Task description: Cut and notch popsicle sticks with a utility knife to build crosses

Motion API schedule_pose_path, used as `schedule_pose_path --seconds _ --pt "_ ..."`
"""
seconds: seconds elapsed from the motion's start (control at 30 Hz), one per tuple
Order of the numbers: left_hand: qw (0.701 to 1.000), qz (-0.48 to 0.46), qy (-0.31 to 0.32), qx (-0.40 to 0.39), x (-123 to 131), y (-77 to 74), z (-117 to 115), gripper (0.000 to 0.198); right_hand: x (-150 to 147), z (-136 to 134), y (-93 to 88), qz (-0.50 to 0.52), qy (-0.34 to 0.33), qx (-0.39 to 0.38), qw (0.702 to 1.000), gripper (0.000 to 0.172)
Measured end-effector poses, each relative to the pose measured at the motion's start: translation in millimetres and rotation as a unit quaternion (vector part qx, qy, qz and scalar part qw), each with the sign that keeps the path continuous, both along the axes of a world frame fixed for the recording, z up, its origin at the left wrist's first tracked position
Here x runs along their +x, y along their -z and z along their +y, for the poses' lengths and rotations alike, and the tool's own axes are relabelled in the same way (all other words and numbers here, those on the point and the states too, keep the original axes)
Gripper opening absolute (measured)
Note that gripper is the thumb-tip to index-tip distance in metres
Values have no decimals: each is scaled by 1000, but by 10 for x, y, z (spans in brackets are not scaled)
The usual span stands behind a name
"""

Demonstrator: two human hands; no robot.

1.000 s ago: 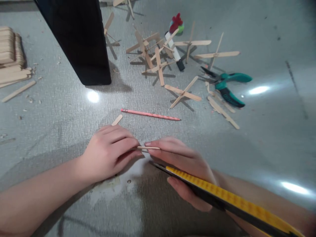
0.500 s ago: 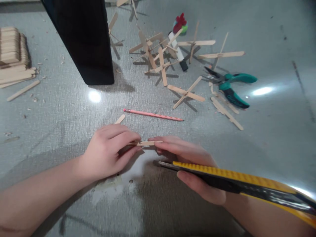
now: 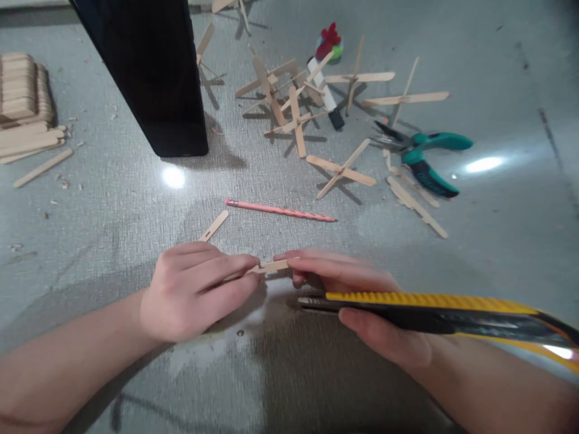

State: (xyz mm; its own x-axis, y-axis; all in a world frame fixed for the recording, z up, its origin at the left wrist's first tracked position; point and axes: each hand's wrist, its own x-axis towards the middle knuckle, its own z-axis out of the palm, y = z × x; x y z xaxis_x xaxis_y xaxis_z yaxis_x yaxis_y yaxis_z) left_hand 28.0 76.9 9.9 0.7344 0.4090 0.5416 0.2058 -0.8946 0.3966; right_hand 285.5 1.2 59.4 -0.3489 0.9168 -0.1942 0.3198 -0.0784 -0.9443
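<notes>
My left hand [image 3: 194,292] pinches a craft stick [image 3: 274,266] between thumb and fingers, above the middle of the near table. A small notch shows in the stick beside those fingertips, and its left part is hidden. In my right hand [image 3: 353,274] lies a yellow and black utility knife [image 3: 425,310], tip pointing left, held between thumb and fingers. The right fingertips also touch the stick's right end. Just beyond my left hand, a second craft stick [image 3: 215,226] with a slot cut in it lies partly covered. A pink pencil [image 3: 280,211] is further up.
A black upright slab [image 3: 149,78] stands at the upper left. Stacked craft sticks [image 3: 18,84] sit at the far left. Several crossed-stick pieces [image 3: 341,172], a white marker [image 3: 326,93] and green-handled pliers [image 3: 420,150] lie across the back. Cut sticks [image 3: 416,205] and shavings are scattered around.
My left hand has shifted slightly left and nearer, uncovering more of the slotted stick behind it. The held stick now tilts, its right end higher. The knife has turned flatter and moved slightly right.
</notes>
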Motion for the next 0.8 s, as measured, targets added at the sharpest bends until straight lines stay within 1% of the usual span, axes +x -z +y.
schedule_pose_path --seconds 0.07,0.13,0.17,0.2,0.27,0.33,0.43,0.5,0.6,0.7,0.8 --pt "1000 -6 -10 -14 -11 31 0 5 1 0 84 8 -3 20 1000 42" --pt "1000 -3 -16 -24 -13 55 -2 8 13 2 268 66 -12 93 993 39" --pt "999 1 -19 -29 -9 61 -5 10 21 4 367 86 -24 103 991 41" --pt "999 4 -23 -34 -3 62 -8 10 28 4 453 99 -22 107 989 44" --pt "999 6 -34 -41 13 54 -12 9 38 1 561 109 -26 116 987 47" --pt "998 6 -45 -40 29 42 -12 7 36 -5 580 109 -24 115 987 47" --pt "999 9 -41 -29 36 37 -6 5 16 -11 524 111 -27 116 987 47" --pt "999 6 -38 -28 30 46 -6 5 1 -10 490 109 -42 127 985 50" --pt "999 4 -39 -29 22 65 -21 9 -9 -8 481 94 -64 141 983 57" --pt "998 25 -39 -30 32 76 -44 13 -11 -15 507 82 -79 155 981 66" --pt "996 44 -67 -47 54 69 -45 14 -10 -30 528 81 -76 170 979 67"
